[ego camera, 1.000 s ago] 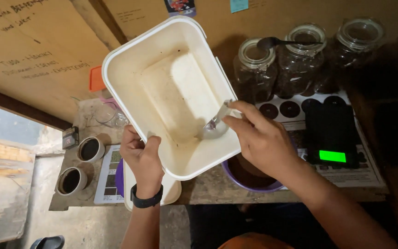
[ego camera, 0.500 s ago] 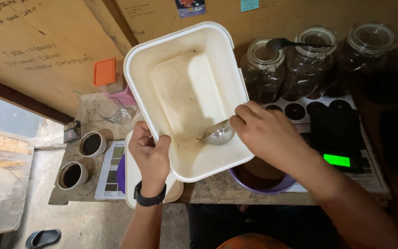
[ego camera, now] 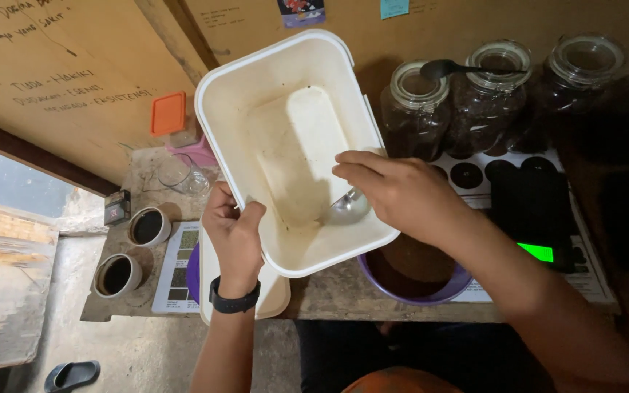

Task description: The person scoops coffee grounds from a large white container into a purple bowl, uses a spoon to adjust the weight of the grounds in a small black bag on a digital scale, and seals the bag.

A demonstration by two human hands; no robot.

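Note:
My left hand [ego camera: 233,231] grips the near left rim of a white rectangular tub [ego camera: 289,138], holding it tilted toward me above the bench. The tub's inside is stained brown and nearly bare. My right hand [ego camera: 396,191] reaches into the tub from the right and holds a metal spoon [ego camera: 345,208], its bowl against the tub's lower inner wall. Below the tub's lower right corner sits a purple bowl [ego camera: 418,275] of dark brown grounds.
Three glass jars [ego camera: 485,94] of dark contents stand at the back right, a spoon lying across them. A black scale [ego camera: 539,218] with a green display sits right. Two small cups [ego camera: 147,225] of dark liquid, a glass [ego camera: 182,175] and an orange lid [ego camera: 167,113] are left.
The tub has shifted right and tilted further. My right hand has moved lower inside it, turning the spoon down toward the bottom edge. My left hand keeps its grip.

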